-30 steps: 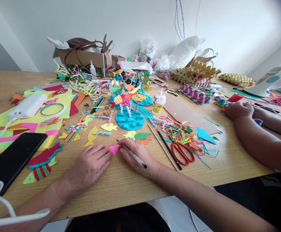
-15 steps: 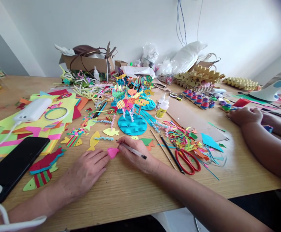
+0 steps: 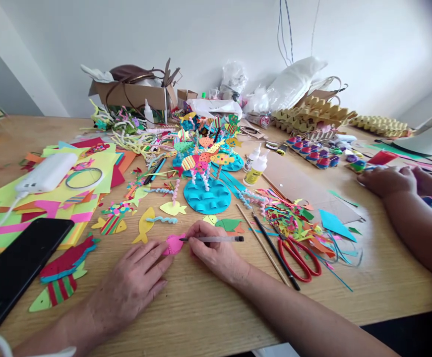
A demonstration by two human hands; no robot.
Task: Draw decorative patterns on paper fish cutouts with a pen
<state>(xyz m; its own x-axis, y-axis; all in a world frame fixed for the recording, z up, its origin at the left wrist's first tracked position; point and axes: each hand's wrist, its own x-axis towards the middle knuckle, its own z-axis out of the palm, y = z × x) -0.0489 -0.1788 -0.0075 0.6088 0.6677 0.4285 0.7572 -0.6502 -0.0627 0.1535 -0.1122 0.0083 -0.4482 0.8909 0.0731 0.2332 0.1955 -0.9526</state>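
Observation:
A small pink paper fish (image 3: 175,244) lies flat on the table, with a dark line drawn near its middle. My left hand (image 3: 136,272) rests on the table, fingers stretched out and their tips on the fish's left end. Pinched in my right hand (image 3: 217,255) is a clear pen with a black end (image 3: 221,239), its tip touching the fish's right side. Just beyond lie a yellow paper fish (image 3: 146,224) with a blue curled pipe cleaner (image 3: 163,219) and a green-and-orange paper fish (image 3: 229,225).
A blue round base (image 3: 206,201) carries paper fish on curled stems. Red-handled scissors (image 3: 299,263), a brush (image 3: 275,253) and paper scraps (image 3: 293,223) lie right; glue bottles (image 3: 255,171) stand behind. A phone (image 3: 22,270) lies left. Another person's hands (image 3: 390,183) are far right.
My right hand has turned so the pen lies nearly level, its tip on the pink fish. My left fingers have spread a little. The whole view has shifted slightly.

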